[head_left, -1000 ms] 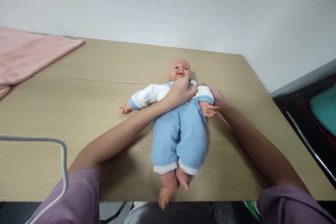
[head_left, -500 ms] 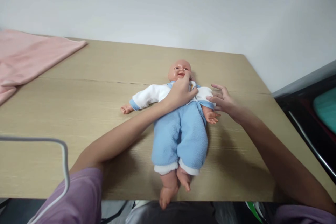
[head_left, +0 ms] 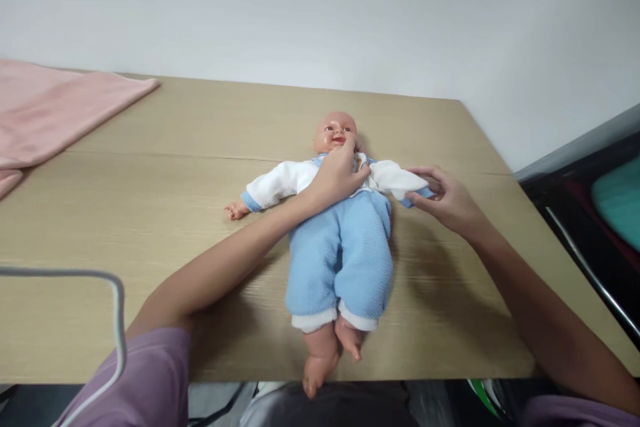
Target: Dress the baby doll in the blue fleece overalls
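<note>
A baby doll (head_left: 336,128) lies face up, wearing a white jacket (head_left: 303,175) with blue trim and fluffy blue trousers (head_left: 315,260) with white cuffs. My left hand (head_left: 340,173) rests across the upper chest, its fingers by the chin and curled over the shoulder; their tips are partly hidden. At the right side, my right hand (head_left: 445,197) pinches the blue cuff of the white jacket sleeve (head_left: 395,178), which is stretched outward. The doll's hand on that side is out of sight. Its other hand (head_left: 237,209) pokes out of its cuff.
All this lies on a wooden table (head_left: 150,213) against a white wall. A pink cloth (head_left: 55,113) covers the far left corner. A grey cable (head_left: 119,320) bends in at lower left. Beside the table's right edge stands a dark object with a teal panel (head_left: 617,193).
My right hand has closed on the sleeve cuff and moved right, pulling the sleeve out straight. The doll's hand there, visible before, is now hidden. My left hand keeps its place on the doll.
</note>
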A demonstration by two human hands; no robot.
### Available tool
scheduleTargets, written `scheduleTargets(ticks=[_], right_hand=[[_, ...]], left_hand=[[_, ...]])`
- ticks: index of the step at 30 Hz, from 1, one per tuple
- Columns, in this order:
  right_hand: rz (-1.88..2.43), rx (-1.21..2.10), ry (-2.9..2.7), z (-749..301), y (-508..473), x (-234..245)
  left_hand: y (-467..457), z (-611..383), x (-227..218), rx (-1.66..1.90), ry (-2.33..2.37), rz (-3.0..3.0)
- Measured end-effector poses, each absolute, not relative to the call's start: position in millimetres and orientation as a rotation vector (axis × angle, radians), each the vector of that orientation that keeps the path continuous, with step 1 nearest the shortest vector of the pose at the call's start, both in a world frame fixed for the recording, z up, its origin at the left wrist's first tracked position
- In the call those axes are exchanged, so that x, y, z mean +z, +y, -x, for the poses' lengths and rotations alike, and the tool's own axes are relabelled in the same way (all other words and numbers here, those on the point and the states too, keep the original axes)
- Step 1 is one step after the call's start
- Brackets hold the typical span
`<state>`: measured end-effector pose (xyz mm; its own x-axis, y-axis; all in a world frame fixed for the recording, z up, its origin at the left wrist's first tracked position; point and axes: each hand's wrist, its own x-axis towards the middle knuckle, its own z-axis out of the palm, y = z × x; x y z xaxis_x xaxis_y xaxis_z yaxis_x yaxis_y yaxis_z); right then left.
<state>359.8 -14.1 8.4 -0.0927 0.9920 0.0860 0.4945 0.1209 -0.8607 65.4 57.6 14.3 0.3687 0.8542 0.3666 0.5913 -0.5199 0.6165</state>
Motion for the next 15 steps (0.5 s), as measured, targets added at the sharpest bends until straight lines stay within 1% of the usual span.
scheduleTargets(ticks=[2, 4, 7, 11, 15], right_hand=[[1.521, 0.756, -1.797, -381.0, -12.7, 18.8], [1.527, 0.720, -1.854, -395.9, -9.1, 27.7], [1.488, 0.844, -1.871, -408.1, -0.7, 28.6], [1.460, 1.031, -1.860, -419.9, 8.5, 12.6], [1.455, 0.994, -1.930, -429.9, 9.5, 2.8]], left_hand=[[58.4, -64.5, 14.0, 0.955, 1.246, -2.254], [58.4, -63.5, 14.3, 0.969, 1.227, -2.255], [57.9, -62.7, 14.6, 0.971, 1.218, -2.259], [57.6, -63.0, 12.7, 0.977, 1.214, -2.263], [56.7, -64.0, 13.0, 0.978, 1.218, -2.278]])
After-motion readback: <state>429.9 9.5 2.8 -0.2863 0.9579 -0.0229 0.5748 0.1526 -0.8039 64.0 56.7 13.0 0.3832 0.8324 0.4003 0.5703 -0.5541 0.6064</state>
